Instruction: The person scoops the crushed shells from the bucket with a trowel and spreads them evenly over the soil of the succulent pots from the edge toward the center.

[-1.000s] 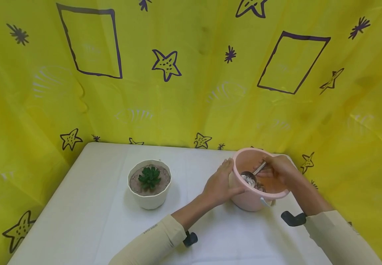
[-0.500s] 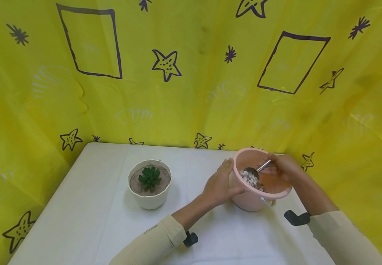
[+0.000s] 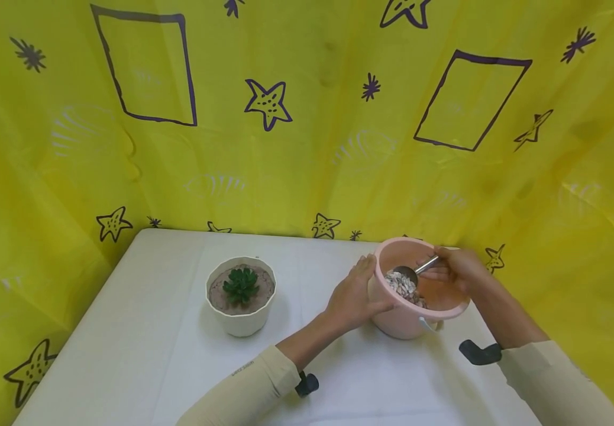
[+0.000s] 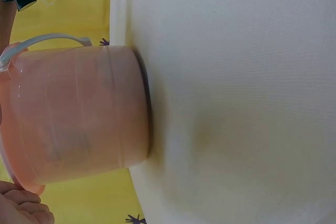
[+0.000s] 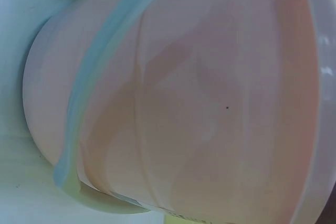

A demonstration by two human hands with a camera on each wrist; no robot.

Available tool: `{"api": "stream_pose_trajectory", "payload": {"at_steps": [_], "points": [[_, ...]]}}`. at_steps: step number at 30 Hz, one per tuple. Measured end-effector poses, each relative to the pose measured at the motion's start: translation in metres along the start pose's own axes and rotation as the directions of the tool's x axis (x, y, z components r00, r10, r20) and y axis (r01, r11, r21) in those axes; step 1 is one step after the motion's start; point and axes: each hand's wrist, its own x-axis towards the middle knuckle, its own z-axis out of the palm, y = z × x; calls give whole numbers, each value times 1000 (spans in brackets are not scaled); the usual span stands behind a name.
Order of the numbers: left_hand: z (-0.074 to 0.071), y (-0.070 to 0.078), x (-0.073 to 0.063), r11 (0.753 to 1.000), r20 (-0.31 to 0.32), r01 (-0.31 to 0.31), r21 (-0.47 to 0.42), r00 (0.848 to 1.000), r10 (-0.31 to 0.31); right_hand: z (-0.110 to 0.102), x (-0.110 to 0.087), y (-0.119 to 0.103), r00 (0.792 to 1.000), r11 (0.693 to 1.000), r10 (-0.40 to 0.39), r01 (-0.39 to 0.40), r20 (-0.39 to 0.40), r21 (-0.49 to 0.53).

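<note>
A pink bucket stands at the right of the white table. My left hand holds its left side near the rim, thumb toward me and fingers farther back. The left wrist view has those fingers bent at the rim, beside the bucket wall. My right hand, reaching in over the right rim, grips the handle of a metal ladle. The ladle's bowl lies over pale pebbles inside. Only the bucket's outer wall and bail handle appear in the right wrist view; the right hand is outside that frame.
A cream pot holding a green succulent in greyish soil stands left of the bucket on the white tabletop. Behind the table hangs a yellow curtain with dark star drawings. Dark camera mounts are on both wrists.
My right hand and the ladle have shifted slightly right and up inside the bucket, and more of the pebbles show. The left hand and bucket have stayed in place.
</note>
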Motion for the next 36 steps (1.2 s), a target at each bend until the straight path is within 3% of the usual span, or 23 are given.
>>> {"api": "stream_pose_trajectory", "payload": {"at_steps": [17, 31, 36], "points": [[0, -1, -1, 1000, -4, 3, -5, 1000, -3, -2, 0, -2, 1000, 1000, 16, -16, -1, 27], [-1, -1, 0, 1000, -9, -3, 12, 1000, 4, -12, -5, -10, 996, 981, 39, -53, 75, 186], [0, 0, -1, 1000, -5, 4, 2, 1000, -4, -13, -8, -12, 996, 973, 74, -83, 48, 215]]}}
